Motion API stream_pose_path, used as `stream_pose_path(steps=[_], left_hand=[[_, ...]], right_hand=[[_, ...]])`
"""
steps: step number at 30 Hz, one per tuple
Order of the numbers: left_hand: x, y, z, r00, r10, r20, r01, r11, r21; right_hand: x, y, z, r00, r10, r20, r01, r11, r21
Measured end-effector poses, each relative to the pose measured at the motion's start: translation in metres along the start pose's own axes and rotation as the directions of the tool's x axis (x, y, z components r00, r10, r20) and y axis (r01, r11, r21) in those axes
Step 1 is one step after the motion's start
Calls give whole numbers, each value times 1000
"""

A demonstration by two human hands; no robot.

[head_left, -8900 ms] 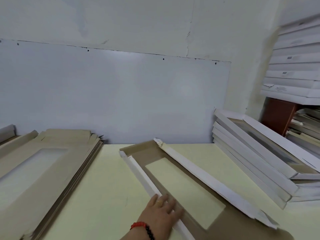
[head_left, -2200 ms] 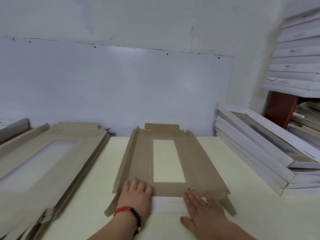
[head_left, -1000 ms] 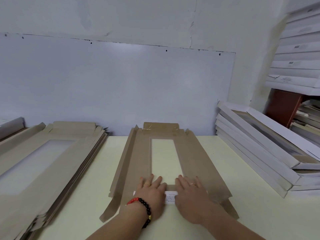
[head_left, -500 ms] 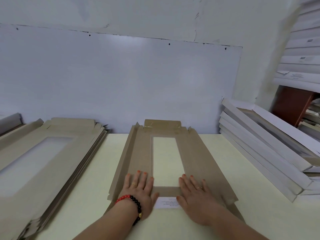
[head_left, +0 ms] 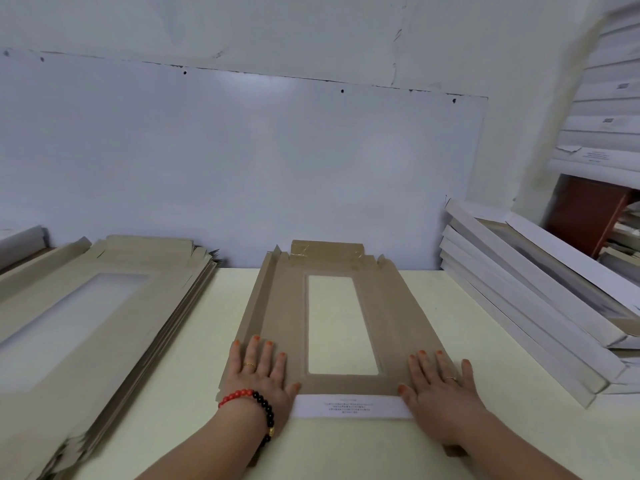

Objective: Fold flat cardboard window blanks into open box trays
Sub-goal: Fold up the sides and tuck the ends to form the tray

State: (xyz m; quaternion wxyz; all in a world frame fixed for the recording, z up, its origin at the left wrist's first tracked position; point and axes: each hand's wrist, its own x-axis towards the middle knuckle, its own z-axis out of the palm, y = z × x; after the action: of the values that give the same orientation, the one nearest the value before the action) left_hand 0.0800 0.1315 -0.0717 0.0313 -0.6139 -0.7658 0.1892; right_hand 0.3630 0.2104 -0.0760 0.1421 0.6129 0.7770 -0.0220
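Observation:
A brown cardboard window blank [head_left: 398, 317] lies flat on the pale yellow table [head_left: 194, 393], its rectangular window in the middle. Its near end flap [head_left: 349, 406] is folded over, showing white with small print. My left hand [head_left: 258, 374], with a red and black bead bracelet, presses flat on the blank's near left corner. My right hand [head_left: 441, 386] presses flat on the near right corner. The left side flap [head_left: 258, 299] stands slightly raised.
A stack of flat blanks [head_left: 86, 317] fills the table's left side. Folded white trays [head_left: 540, 317] lean in a pile on the right, with more white boxes [head_left: 609, 109] shelved above. A white wall panel [head_left: 225, 168] backs the table.
My hands have slid apart along the folded near flap, from beside the window toward the blank's outer corners. More of the white flap shows between them.

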Motion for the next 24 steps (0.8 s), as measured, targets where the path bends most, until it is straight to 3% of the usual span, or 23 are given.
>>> stream_pose_path(steps=[7, 11, 13, 15, 17, 20, 24], left_hand=[[-4, 1, 2, 993, -93, 79, 104, 983, -151], [-8, -3, 3, 991, -104, 81, 124, 947, -297], [-9, -8, 4, 995, -100, 20, 101, 918, -383], [-11, -14, 5, 991, -100, -94, 36, 851, -524], [-13, -21, 3, 966, -133, -221, -61, 717, -695], [-16, -30, -1, 936, -200, -290, -137, 553, -822], [-20, -30, -9, 935, -89, -344, -203, 660, -723]], right_hand=[[-6, 15, -3, 997, 78, -13, -75, 987, 145], [-13, 23, -13, 967, 84, -239, -17, 963, 270], [-16, 29, -16, 962, 80, -262, 31, 918, 395], [-18, 36, -18, 966, 91, -241, 35, 881, 472], [-22, 41, -21, 974, 115, -196, 7, 847, 531], [-27, 42, -23, 986, 108, -126, -17, 822, 569], [-42, 32, -34, 998, 62, 9, -54, 779, 624]])
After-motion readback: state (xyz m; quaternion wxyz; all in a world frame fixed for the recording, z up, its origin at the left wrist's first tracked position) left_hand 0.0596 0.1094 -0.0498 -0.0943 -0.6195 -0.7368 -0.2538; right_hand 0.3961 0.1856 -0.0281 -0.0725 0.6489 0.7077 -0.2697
